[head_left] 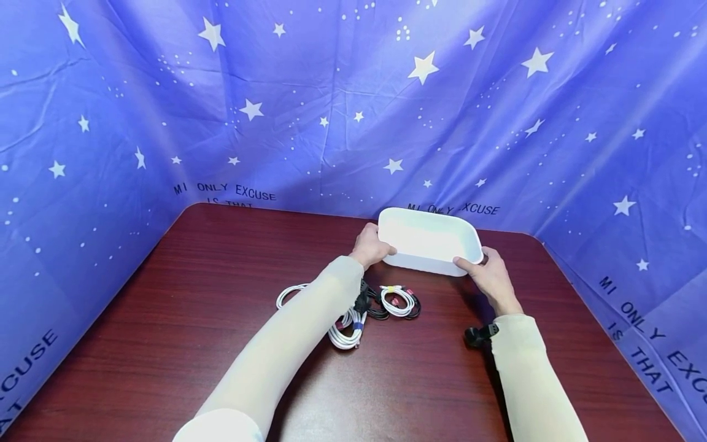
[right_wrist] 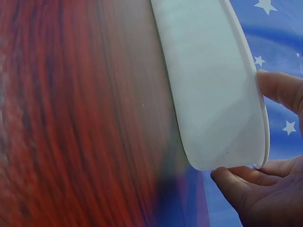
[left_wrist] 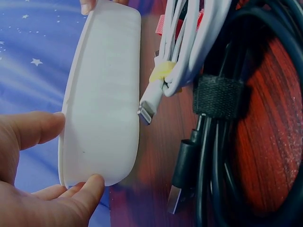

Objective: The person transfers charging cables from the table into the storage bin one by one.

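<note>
A white rounded plastic box [head_left: 422, 263], open at the top, is held at the far side of the table, between both hands. My left hand [head_left: 371, 247] grips its left end; in the left wrist view the thumb is at the rim and curled fingers [left_wrist: 92, 191] are against the end wall. At the opposite end my right hand [head_left: 493, 282] grips it likewise, thumb on the rim [right_wrist: 264, 111] and fingers around the corner. Whether the box's underside touches the table cannot be told. The visible inside looks bare.
Nearer than the box lie coiled cables: a white one with a yellow tie [head_left: 407, 305], a white one with a blue tie [head_left: 343, 341], and black ones [left_wrist: 218, 97] beside them. My left forearm partly covers them. A starry blue curtain [head_left: 331, 92] surrounds the dark red table [head_left: 414, 387].
</note>
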A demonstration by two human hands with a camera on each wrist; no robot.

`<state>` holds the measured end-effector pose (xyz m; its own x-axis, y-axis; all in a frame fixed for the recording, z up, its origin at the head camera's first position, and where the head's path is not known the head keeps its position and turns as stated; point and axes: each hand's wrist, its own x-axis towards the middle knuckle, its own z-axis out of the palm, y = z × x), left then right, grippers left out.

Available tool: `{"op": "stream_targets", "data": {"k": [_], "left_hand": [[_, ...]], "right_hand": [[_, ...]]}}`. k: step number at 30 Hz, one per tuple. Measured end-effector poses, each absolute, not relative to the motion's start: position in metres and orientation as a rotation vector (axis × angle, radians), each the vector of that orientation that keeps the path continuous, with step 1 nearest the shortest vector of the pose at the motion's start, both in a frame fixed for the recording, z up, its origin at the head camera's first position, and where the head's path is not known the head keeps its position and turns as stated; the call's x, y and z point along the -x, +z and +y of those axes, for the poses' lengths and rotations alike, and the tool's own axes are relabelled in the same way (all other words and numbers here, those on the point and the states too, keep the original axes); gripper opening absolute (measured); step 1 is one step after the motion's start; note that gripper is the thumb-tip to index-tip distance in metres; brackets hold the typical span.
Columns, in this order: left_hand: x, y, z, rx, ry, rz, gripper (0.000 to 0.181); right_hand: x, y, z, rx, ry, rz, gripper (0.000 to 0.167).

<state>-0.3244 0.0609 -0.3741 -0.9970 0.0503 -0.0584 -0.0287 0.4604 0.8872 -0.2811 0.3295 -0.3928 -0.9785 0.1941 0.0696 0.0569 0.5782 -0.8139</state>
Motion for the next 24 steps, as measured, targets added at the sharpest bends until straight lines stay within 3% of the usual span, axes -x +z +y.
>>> {"op": "stream_targets", "data": {"k": [24], "left_hand": [[0.321, -0.374, 0.047, -0.025, 1.594, 2.619, 0.058]], "right_hand": [[0.280, -0.392, 0.319, 0.141, 1.363, -2.668, 0.082]]}}
